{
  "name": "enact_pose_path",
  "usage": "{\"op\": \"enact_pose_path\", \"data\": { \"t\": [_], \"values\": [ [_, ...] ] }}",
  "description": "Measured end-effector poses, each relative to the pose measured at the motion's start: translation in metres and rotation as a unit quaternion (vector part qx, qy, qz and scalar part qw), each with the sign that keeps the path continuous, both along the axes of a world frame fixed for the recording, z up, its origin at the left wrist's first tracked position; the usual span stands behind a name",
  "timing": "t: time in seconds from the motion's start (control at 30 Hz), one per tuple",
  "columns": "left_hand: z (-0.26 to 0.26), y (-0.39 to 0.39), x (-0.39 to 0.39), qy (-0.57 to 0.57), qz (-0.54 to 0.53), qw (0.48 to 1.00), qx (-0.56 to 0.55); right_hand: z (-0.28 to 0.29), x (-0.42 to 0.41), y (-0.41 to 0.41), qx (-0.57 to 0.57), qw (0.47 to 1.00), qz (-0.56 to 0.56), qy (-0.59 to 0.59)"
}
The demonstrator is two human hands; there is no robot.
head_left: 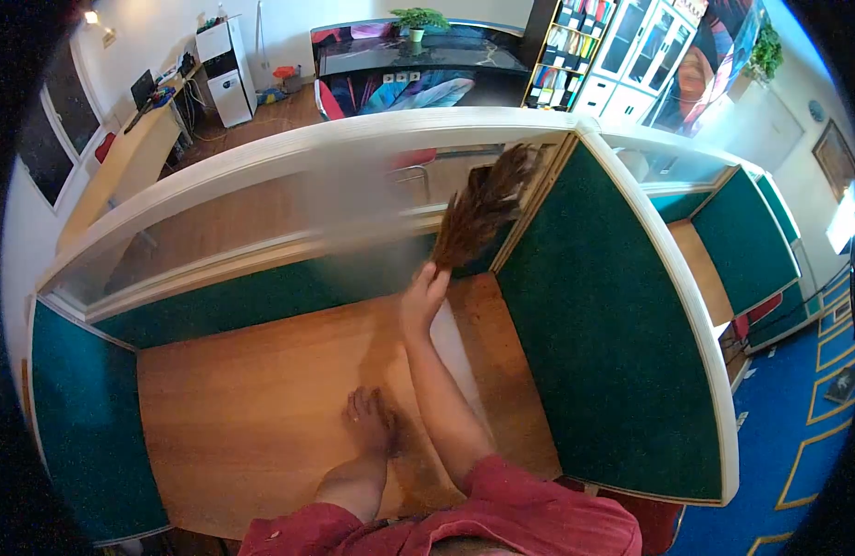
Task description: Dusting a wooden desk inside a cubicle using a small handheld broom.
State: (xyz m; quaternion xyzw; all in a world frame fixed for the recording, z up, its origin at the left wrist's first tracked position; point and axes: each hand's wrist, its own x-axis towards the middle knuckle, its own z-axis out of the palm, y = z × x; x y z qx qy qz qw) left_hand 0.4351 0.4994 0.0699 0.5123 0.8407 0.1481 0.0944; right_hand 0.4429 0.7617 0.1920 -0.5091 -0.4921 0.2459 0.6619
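My right hand grips the base of a brown feather duster. Its feathers reach up in front of the clear glass panel, near the panel's right end; I cannot tell whether they touch the glass. Below, on the wooden desk top, rests my left hand, palm down with the fingers somewhat spread and nothing held.
Green fabric partitions with pale frames stand at the left and right of the desk. Beyond the glass are a dark counter with a potted plant, and a white cabinet. Blue carpet lies at right.
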Motion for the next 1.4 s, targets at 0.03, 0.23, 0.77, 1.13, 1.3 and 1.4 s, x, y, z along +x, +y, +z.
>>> {"op": "enact_pose_path", "data": {
  "t": [0.03, 0.23, 0.77, 1.13, 1.3, 1.4],
  "values": [
    [-0.002, 0.002, 0.001, 0.0, -0.006, 1.0, 0.004, 0.008, 0.003, 0.022, 0.004, 1.0, -0.006, 0.0],
    [-0.009, 0.002, 0.006, 0.055, -0.019, 0.998, -0.003, 0.063, -0.026, 0.05, -0.119, 0.916, 0.124, 0.363],
    [0.005, 0.008, 0.01, 0.028, -0.045, 0.995, -0.086, -0.009, -0.042, -0.072, -0.054, 0.954, 0.284, -0.08],
    [-0.006, 0.003, 0.004, 0.001, -0.01, 1.0, 0.017, -0.021, 0.054, 0.034, -0.126, 0.96, 0.151, -0.2],
    [-0.008, 0.004, 0.005, 0.026, -0.009, 0.999, 0.021, -0.02, 0.088, 0.061, -0.089, 0.987, -0.032, -0.129],
    [-0.003, -0.001, 0.002, 0.039, 0.003, 0.999, 0.024, -0.018, 0.091, 0.058, -0.155, 0.983, -0.031, -0.097]
  ]
}}
